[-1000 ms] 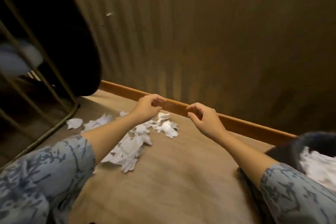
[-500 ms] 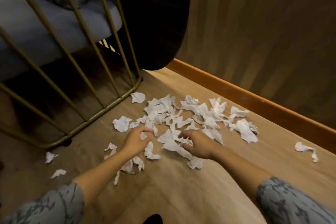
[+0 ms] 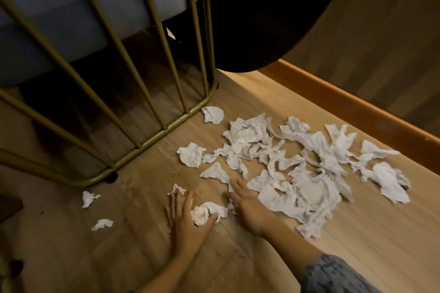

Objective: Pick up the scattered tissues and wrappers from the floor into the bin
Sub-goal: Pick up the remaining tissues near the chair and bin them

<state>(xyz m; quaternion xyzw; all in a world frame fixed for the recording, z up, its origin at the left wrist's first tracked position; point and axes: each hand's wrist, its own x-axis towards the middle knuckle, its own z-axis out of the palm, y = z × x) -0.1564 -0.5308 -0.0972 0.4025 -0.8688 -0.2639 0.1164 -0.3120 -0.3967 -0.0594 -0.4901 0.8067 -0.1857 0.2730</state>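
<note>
Right now both of my hands are flat on the floor (image 3: pixel 357 245), fingers pointing away from me, and neither one grips anything yet. My left hand (image 3: pixel 184 219) lies spread, palm down; a crumpled wad (image 3: pixel 208 213) sits against its thumb side, touching the thumb, in the gap between my two hands. A small scrap (image 3: pixel 178 189) lies at the tips of its fingers. My right hand (image 3: pixel 247 207) is also laid open, its fingers reaching up to the near edge of the big heap (image 3: pixel 304 169), with a flat piece just beside its outer edge.

So the matter turns on this: the wad lies between the hands, nearer the left, while the heap stretches off to the right of my right hand and beyond its fingertips, its long run going across me toward the skirting (image 3: pixel 357 107). I judge the right hand is the one for the heap, raking it back toward the left, and the left closes on the wad.

Left of my left hand, well apart from it, lie two stray bits (image 3: pixel 102 223), one beyond the other, near the foot of the brass frame (image 3: pixel 152 140). Two more pieces lie past my fingertips, near the frame. No bin shows in view, so I cannot say which way the load must go.
</note>
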